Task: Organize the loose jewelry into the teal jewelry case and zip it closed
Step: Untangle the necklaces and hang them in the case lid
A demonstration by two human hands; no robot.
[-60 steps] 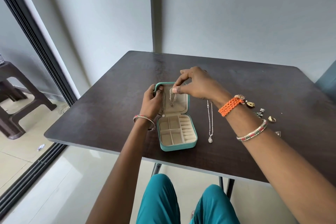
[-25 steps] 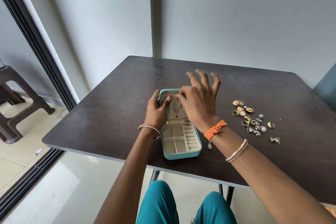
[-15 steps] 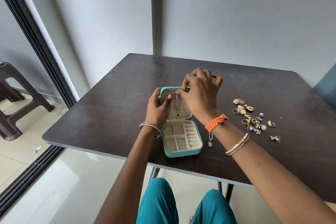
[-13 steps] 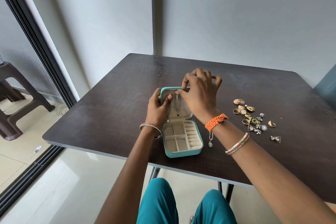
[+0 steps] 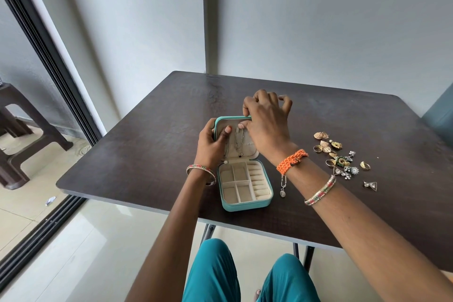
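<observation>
Case: the teal jewelry case stood unzipped near the front edge of the dark table, its base flat and its lid raised about upright at the far side.
Base tray: four square cells and a block of ring rolls, all bare.
Lid lining: a thin silver necklace hung down it in a doubled strand, its small dark pendant near the hinge.
Left hand: the left hand gripped the lid's left edge, fingers curled behind, thumb pressed on the lining.
Right hand: the right hand pinched at the lid's top rim by the upper end of the chain, thumb and forefinger together, other fingers curled and lifted clear.
Second chain: a pendant necklace lay just right of the case, partly under the right wrist.
Loose pieces: a cluster of earrings and rings lay well to the right, a triangular earring slightly apart.
Handling, case: judged light and semi-rigid; the lid likely flops unless braced, so hold it by an edge.
Handling, chain: judged limp, slippery and prone to tangling; take it near the clasp end.
Handling, small pieces: light and stiff; pinch singly.
Surroundings: grey wall, sliding-door track and a brown plastic stool at left.
</observation>
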